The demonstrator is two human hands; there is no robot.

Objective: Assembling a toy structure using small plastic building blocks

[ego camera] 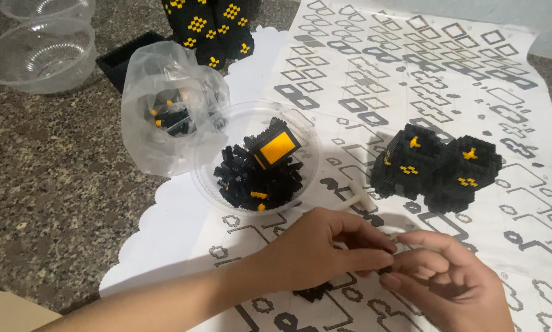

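- Head view, hands: our left hand (322, 249) and right hand (438, 276) meet fingertip to fingertip low in the frame, over the printed instruction sheet (411, 67). Both are pinched nearly closed around a tiny dark brick piece (385, 268); it is too small for us to tell which hand truly grips it, or its exact shape.
- Head view, what looks done: a black block assembly with yellow marks (437, 165) sits on the sheet beyond our right hand, two chunky cubes joined side by side. A taller black-and-yellow built section (209, 27) stands at the top edge, beside a black tray (125, 58).
- Head view, what looks left: we judge plenty remains. The clear round bowl (209, 175) just beyond our left hand holds a heap of loose black bricks (251, 181) with a yellow-faced piece on top, and a plastic bag (159, 117) touching the bowl holds more.
- Head view, surroundings: a white tool (362, 198) lies on the sheet between bowl and assembly. Two clear bowls (39, 52) sit at the far left on the speckled stone counter (48, 184).
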